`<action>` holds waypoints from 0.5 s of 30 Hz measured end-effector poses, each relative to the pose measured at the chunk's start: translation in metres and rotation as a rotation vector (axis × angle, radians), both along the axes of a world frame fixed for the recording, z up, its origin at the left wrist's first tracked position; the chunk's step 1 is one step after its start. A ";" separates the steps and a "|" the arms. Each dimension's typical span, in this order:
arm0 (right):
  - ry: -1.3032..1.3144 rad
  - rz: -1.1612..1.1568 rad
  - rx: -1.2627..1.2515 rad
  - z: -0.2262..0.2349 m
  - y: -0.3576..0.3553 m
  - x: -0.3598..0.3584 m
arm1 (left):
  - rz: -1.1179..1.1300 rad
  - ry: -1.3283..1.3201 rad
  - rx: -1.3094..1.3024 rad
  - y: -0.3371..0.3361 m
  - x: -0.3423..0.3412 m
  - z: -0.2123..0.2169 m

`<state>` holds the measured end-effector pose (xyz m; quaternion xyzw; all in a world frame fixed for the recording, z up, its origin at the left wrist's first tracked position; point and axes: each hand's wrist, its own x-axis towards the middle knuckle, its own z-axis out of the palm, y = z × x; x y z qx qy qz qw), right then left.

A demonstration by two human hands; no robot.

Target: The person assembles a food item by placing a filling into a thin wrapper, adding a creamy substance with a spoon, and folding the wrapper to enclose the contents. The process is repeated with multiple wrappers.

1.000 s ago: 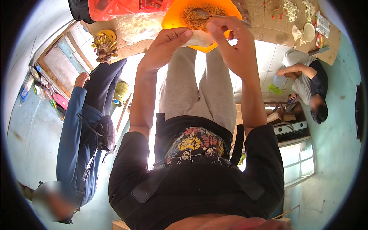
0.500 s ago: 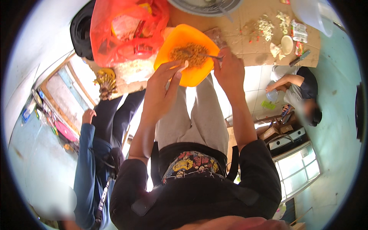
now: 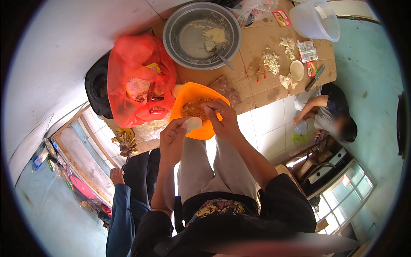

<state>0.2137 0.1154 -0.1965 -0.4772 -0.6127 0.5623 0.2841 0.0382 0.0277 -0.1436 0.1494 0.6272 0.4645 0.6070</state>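
An orange bowl [image 3: 200, 133] with crumbly brown filling [image 3: 193, 110] sits in front of me at the table's near edge. My left hand [image 3: 172, 139] is by the bowl's near left side, its thumb and fingers pinching a thin, pale, round dumpling wrapper [image 3: 194, 124]. Over the right part of the bowl, my right hand [image 3: 223, 121] has its fingers closed and pointing into the filling. Its grip is on a spoon, which the fingers now mostly hide; the handle shows in the earlier frame.
Beyond the bowl stands a grey basin [image 3: 168, 38] with pale batter and a spoon. A red plastic bag [image 3: 141, 55] lies left. Chopped white bits [image 3: 270, 62], a small cup [image 3: 296, 70] and a knife [image 3: 315, 79] are right. Other people [image 3: 117, 214] are at left and far right [image 3: 329, 100].
The view has shifted, showing more of the table and basin. My right hand has moved left over the bowl, closer to my left hand. The wrapper now shows more of its face.
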 end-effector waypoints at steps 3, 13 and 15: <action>-0.019 0.069 0.108 0.001 0.003 0.001 | -0.006 -0.020 -0.001 -0.005 -0.008 -0.004; -0.124 0.424 0.253 -0.001 0.005 0.032 | 0.107 -0.041 -0.061 -0.020 -0.028 -0.015; -0.115 0.425 0.290 0.001 0.004 0.038 | 0.207 -0.079 -0.044 -0.024 -0.030 -0.013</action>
